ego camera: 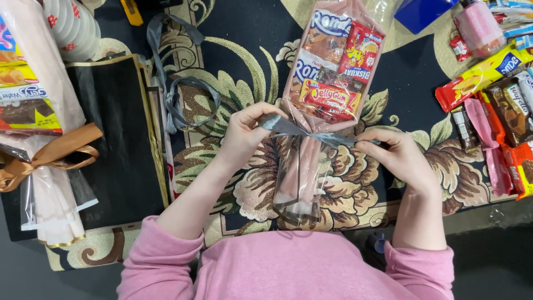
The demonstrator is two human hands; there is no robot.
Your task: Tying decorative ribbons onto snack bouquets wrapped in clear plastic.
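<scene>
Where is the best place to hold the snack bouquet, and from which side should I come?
Probably the narrow neck of the bouquet, where the grey ribbon cinches it. Come from either side, as the left hand and right hand do; the top is wide and bulky.

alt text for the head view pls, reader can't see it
Two hands, left hand and right hand, pull a grey ribbon tight around a clear-wrapped snack bouquet on a floral cloth. Loose snack bars lie to the right.
</scene>
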